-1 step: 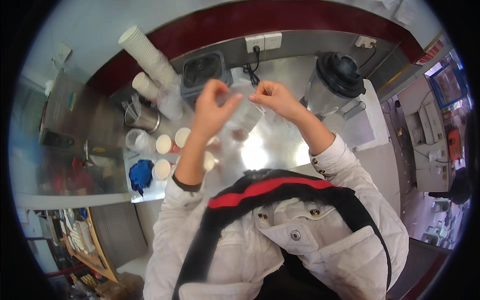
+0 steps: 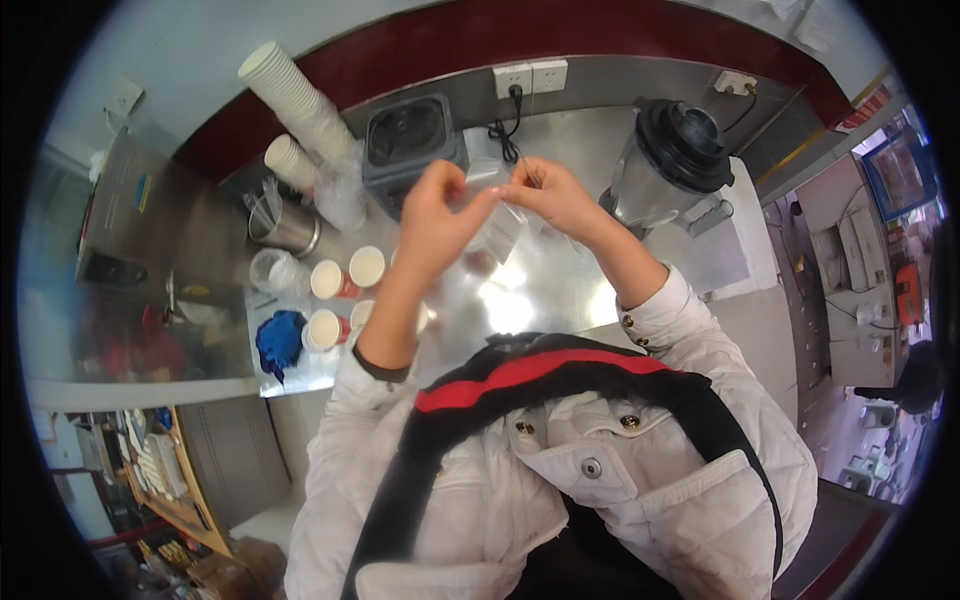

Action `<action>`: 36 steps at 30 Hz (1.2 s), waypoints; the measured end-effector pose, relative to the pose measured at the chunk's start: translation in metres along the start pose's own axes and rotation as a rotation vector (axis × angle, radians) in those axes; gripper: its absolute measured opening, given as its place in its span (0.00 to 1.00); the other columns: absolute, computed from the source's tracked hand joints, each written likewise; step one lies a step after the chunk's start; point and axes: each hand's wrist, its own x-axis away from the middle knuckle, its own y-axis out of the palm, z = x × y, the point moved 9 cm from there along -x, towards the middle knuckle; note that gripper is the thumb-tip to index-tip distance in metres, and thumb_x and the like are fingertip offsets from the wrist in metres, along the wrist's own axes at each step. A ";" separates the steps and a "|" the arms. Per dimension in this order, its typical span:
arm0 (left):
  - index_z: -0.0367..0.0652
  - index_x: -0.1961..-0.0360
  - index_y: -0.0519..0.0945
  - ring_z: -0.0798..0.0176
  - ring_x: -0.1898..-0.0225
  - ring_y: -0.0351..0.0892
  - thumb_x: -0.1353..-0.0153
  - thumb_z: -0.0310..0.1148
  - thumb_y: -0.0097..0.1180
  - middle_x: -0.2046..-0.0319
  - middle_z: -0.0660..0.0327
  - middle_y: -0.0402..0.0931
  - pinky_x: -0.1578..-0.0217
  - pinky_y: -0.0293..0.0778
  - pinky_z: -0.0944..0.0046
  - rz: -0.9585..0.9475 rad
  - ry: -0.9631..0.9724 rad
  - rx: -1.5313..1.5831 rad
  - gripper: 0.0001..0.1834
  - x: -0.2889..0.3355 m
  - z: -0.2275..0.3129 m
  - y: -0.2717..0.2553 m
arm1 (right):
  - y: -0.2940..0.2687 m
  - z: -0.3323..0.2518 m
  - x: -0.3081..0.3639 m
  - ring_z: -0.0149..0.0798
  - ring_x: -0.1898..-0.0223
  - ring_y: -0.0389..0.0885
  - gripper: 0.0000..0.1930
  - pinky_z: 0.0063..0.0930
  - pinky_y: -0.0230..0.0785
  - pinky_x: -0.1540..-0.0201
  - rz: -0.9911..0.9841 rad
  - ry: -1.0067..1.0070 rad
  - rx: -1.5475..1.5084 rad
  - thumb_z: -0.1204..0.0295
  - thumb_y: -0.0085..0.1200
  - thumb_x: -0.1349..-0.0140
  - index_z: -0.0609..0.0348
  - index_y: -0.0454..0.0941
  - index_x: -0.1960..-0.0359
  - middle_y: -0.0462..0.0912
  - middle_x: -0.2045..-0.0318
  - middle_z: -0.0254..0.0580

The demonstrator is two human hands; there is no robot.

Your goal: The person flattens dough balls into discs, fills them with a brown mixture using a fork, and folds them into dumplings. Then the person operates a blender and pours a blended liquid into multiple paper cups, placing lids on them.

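My left hand [image 2: 432,222] and my right hand [image 2: 549,200] meet at the fingertips above the metal counter. Thumb and fingers of the right hand pinch the edge of a clear thin plastic bag [image 2: 503,238], which hangs below. The left thumb presses to the same spot, while its index finger is curled above; the rest of that grip is partly hidden. Below the bag a small brownish round shape [image 2: 480,263] shows blurred. Left of my left forearm stand several paper cups [image 2: 367,266], some partly hidden behind that arm.
A blender jar with black lid [image 2: 672,160] stands to the right. Behind my left hand sits a dark blender base [image 2: 412,150]. Stacked paper cups [image 2: 290,95] lean at the back left, near a steel container [image 2: 283,228]. A blue cloth-like bundle [image 2: 280,342] lies at the left edge.
My left thumb has moved right and now touches the fingertips of my right hand, where a gap was before. My right hand has hardly moved.
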 end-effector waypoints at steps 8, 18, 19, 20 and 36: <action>0.38 0.66 0.73 0.71 0.74 0.71 0.44 0.39 0.61 0.73 0.62 0.73 0.74 0.67 0.71 -0.317 -0.622 0.668 0.15 0.048 -0.044 0.063 | 0.028 0.012 0.033 0.25 0.69 0.74 0.08 0.20 0.68 0.66 0.014 0.003 -0.195 0.70 0.57 0.44 0.61 0.74 0.69 0.78 0.72 0.34; 0.38 0.67 0.75 0.72 0.75 0.71 0.44 0.31 0.57 0.74 0.65 0.75 0.73 0.68 0.72 -0.541 -0.510 0.535 0.08 0.072 -0.064 0.076 | 0.016 0.042 0.072 0.19 0.76 0.65 0.06 0.13 0.53 0.78 -0.159 0.273 -0.689 0.69 0.56 0.41 0.53 0.72 0.72 0.75 0.72 0.29; 0.38 0.67 0.75 0.72 0.75 0.71 0.45 0.30 0.56 0.74 0.65 0.75 0.72 0.67 0.72 -0.482 -0.413 0.465 0.07 0.070 -0.070 0.071 | 0.010 0.044 0.073 0.19 0.76 0.65 0.06 0.12 0.53 0.79 -0.130 0.268 -0.756 0.69 0.56 0.41 0.53 0.72 0.72 0.75 0.72 0.29; 0.38 0.69 0.74 0.70 0.76 0.71 0.48 0.33 0.55 0.79 0.63 0.74 0.74 0.68 0.69 -0.349 -0.368 0.196 0.10 0.066 -0.085 0.056 | 0.000 0.051 0.074 0.19 0.76 0.65 0.06 0.12 0.52 0.80 -0.033 0.313 -0.860 0.69 0.54 0.39 0.52 0.71 0.71 0.75 0.71 0.31; 0.39 0.48 0.66 0.45 0.56 0.69 0.50 0.33 0.59 0.58 0.49 0.69 0.56 0.66 0.53 -0.249 -0.038 -0.305 0.27 0.082 -0.029 0.060 | 0.009 0.021 0.060 0.30 0.77 0.70 0.13 0.27 0.64 0.72 0.150 0.020 0.285 0.64 0.56 0.42 0.59 0.68 0.69 0.72 0.81 0.35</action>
